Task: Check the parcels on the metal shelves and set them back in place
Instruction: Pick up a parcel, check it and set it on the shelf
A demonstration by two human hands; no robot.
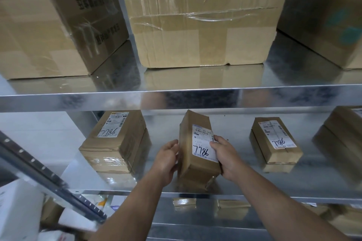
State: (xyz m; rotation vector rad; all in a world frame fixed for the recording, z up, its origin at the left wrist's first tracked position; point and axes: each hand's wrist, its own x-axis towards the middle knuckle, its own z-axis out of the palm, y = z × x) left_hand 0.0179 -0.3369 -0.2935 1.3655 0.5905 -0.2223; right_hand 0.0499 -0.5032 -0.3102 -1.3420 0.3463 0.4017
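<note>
A small brown cardboard parcel (197,148) with a white label marked 7786 stands tilted on the middle metal shelf (195,194). My left hand (166,159) grips its left side. My right hand (225,156) holds its right side, thumb on the label. On the same shelf lie two more labelled parcels, one to the left (115,143) and one to the right (276,141), both marked 7786 upside down.
Three large cardboard boxes (203,17) stand on the upper shelf (180,98). Another box (342,133) sits at the far right of the middle shelf. A slanted metal upright (49,180) crosses the lower left. More small parcels lie on the shelf below.
</note>
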